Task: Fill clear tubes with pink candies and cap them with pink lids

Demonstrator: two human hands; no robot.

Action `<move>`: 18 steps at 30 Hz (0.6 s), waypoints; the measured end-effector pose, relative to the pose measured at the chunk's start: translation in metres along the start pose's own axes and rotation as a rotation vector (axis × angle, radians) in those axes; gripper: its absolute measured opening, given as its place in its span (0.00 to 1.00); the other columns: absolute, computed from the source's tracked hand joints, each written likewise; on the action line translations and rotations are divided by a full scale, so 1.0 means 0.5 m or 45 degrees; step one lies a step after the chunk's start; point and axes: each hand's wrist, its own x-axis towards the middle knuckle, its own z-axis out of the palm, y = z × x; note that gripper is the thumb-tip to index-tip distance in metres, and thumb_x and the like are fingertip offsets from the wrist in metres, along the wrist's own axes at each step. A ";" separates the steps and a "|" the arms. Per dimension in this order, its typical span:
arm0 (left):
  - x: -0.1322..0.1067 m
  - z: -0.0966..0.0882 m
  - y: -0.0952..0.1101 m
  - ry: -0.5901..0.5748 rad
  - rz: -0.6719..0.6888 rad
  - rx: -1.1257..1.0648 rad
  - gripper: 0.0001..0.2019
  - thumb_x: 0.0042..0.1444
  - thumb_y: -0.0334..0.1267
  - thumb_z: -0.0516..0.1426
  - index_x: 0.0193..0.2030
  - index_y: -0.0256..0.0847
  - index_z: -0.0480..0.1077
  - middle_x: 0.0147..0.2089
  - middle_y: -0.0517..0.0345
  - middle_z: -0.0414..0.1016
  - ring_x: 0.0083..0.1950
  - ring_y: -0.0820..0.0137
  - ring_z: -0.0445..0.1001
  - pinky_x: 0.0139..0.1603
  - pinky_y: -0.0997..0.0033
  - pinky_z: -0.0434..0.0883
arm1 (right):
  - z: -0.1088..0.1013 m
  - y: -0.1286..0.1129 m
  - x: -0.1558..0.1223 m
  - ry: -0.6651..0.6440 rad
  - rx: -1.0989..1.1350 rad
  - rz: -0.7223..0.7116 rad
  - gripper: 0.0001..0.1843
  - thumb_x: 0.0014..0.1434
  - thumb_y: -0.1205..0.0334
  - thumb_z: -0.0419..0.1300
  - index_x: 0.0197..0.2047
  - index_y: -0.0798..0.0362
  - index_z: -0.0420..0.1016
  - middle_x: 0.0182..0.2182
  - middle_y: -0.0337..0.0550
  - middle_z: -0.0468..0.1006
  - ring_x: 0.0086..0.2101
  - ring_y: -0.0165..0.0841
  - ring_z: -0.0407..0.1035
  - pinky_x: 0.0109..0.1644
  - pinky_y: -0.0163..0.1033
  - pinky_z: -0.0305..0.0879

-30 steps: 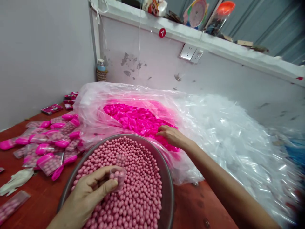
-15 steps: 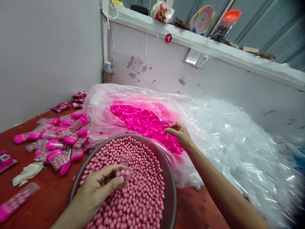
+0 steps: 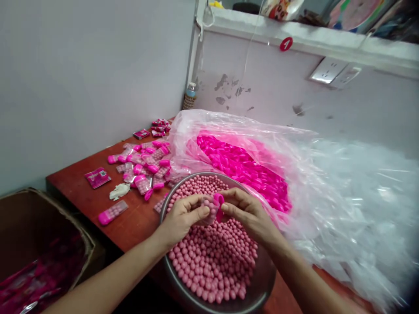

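Note:
Over a dark bowl [image 3: 269, 279] of pink beads [image 3: 209, 270], my two hands meet. My left hand [image 3: 188, 213] pinches a small clear plastic tube [image 3: 208, 210] with pink beads inside. Between the fingertips of my right hand [image 3: 245, 211] is a bright pink plastic cap [image 3: 219, 205], held against the open end of the tube. Whether the cap is seated on the tube I cannot tell. Behind the bowl, a clear plastic bag [image 3: 183, 131] lies open, full of loose pink caps [image 3: 242, 168].
Capped tubes of beads [image 3: 144, 163] lie piled on the red table [image 3: 78, 174] at left, near a white glove [image 3: 119, 191] and a pink packet [image 3: 97, 177]. A cardboard box [image 3: 87, 244] with pink packets stands lower left. Clear plastic pieces [image 3: 369, 196] are heaped at right.
My right hand has come from the bag of caps to the tube, now with a pink cap in its fingers. The view has swung left, bringing the cardboard box into sight.

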 end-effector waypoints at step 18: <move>-0.036 -0.006 0.026 -0.055 0.447 1.072 0.09 0.56 0.33 0.54 0.40 0.40 0.76 0.36 0.57 0.78 0.38 0.68 0.74 0.40 0.73 0.66 | 0.012 -0.047 -0.011 -0.031 -0.606 -0.121 0.16 0.45 0.58 0.68 0.35 0.54 0.70 0.25 0.36 0.70 0.24 0.26 0.63 0.25 0.31 0.60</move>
